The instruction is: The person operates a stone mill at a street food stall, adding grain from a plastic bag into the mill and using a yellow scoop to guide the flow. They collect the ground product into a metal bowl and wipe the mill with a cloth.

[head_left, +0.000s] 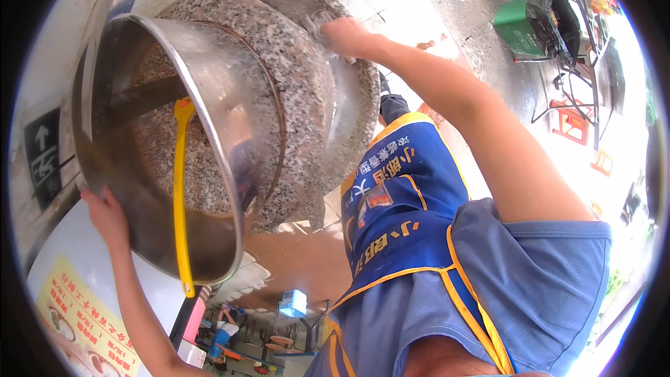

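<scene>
A speckled stone mill carries a wide metal hopper on top, with a dark bar across its inside. My right hand is closed on a pale, crumpled cloth and presses it into the channel around the stone, at the far side. At the left, my left hand lies against the hopper's outer wall, its fingers stretched and apart. A long yellow spatula leans across the hopper's opening, its handle end over the near rim.
Below my left forearm stands a white board with food pictures. A green bin with a black bag is at the far right, beside a metal rack and red stools. Another person is at the bottom, at a distance.
</scene>
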`<control>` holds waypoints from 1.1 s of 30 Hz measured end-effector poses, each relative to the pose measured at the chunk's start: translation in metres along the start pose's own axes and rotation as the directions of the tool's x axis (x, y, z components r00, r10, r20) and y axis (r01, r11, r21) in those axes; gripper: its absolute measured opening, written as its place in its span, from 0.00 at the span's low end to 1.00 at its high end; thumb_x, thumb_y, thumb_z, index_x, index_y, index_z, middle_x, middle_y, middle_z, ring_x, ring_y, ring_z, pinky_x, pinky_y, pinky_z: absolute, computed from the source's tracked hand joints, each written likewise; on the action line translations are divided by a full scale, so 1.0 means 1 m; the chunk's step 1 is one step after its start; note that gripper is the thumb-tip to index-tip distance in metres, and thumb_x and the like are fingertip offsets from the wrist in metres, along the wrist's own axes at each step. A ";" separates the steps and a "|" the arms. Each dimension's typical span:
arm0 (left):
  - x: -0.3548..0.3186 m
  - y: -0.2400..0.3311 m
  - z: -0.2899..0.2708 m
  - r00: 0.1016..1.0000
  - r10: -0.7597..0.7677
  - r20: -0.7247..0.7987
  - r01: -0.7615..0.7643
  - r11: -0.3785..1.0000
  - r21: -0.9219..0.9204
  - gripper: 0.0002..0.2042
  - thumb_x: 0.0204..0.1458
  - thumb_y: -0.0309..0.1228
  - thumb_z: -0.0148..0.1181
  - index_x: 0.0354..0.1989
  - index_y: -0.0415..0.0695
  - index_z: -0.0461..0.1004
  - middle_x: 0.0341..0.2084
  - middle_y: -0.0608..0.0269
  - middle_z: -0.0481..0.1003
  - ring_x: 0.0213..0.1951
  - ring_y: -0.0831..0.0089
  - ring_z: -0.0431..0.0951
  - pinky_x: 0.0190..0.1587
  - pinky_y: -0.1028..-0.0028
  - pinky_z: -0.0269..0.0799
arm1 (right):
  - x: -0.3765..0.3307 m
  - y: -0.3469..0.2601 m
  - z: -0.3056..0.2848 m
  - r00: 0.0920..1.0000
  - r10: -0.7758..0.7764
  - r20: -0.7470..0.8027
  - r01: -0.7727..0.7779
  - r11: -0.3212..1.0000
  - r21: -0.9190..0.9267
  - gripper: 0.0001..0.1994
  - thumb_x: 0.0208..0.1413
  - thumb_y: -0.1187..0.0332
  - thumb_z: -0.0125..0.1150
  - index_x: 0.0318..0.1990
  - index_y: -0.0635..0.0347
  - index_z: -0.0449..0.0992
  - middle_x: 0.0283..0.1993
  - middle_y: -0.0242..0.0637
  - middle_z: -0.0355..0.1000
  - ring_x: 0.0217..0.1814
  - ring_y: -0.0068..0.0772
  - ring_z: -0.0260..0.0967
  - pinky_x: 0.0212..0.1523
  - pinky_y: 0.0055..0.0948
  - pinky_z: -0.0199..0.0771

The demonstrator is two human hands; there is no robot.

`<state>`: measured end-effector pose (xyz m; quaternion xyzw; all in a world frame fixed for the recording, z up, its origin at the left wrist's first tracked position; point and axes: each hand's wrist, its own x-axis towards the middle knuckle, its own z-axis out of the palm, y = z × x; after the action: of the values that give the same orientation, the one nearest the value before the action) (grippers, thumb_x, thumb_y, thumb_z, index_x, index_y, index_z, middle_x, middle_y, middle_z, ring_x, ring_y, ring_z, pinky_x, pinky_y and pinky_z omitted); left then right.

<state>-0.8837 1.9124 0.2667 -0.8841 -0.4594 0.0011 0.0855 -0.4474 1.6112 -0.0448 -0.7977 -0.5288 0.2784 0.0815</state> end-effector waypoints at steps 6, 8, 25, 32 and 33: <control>0.006 -0.015 0.007 0.999 0.020 0.028 -0.021 0.999 0.027 0.21 0.63 0.35 0.52 0.58 0.34 0.59 0.41 0.31 0.75 0.45 0.34 0.75 0.44 0.51 0.70 | -0.063 -0.018 0.023 0.985 0.092 0.144 -0.107 0.989 0.103 0.07 0.52 0.70 0.63 0.36 0.63 0.78 0.36 0.46 0.79 0.42 0.45 0.79 0.43 0.41 0.79; 0.009 -0.010 0.005 0.999 -0.020 0.037 0.017 0.997 0.075 0.20 0.63 0.35 0.52 0.57 0.35 0.59 0.40 0.31 0.75 0.45 0.34 0.75 0.43 0.51 0.71 | -0.092 -0.038 0.023 0.978 0.122 0.172 -0.157 0.965 0.209 0.07 0.52 0.71 0.63 0.38 0.63 0.76 0.37 0.45 0.78 0.42 0.45 0.79 0.43 0.42 0.80; 0.009 -0.006 0.001 1.000 0.016 0.019 -0.017 0.998 0.066 0.20 0.64 0.31 0.51 0.59 0.33 0.58 0.47 0.29 0.72 0.51 0.36 0.73 0.49 0.54 0.70 | -0.189 -0.125 0.126 0.981 0.117 0.153 -0.190 0.727 0.660 0.13 0.52 0.70 0.64 0.41 0.65 0.69 0.43 0.49 0.72 0.37 0.47 0.78 0.36 0.43 0.79; -0.008 0.012 -0.008 0.994 -0.078 0.080 0.083 0.994 -0.067 0.21 0.63 0.27 0.50 0.62 0.33 0.57 0.54 0.31 0.69 0.57 0.40 0.70 0.56 0.57 0.67 | -0.177 -0.039 0.016 1.000 -0.021 0.020 -0.016 0.162 0.987 0.12 0.60 0.70 0.62 0.50 0.59 0.72 0.42 0.32 0.72 0.48 0.23 0.68 0.51 0.28 0.70; -0.009 0.014 -0.009 0.990 -0.104 0.091 0.115 0.986 -0.120 0.21 0.63 0.27 0.50 0.63 0.33 0.57 0.54 0.31 0.69 0.57 0.40 0.70 0.57 0.56 0.67 | -0.163 -0.028 -0.011 0.999 -0.037 0.037 -0.032 0.115 0.993 0.12 0.60 0.69 0.62 0.50 0.58 0.72 0.43 0.31 0.73 0.48 0.23 0.69 0.51 0.28 0.70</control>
<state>-0.8771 1.8957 0.2728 -0.8604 -0.5095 0.0048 0.0104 -0.5109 1.4799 0.0348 -0.5328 -0.2128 0.5801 0.5782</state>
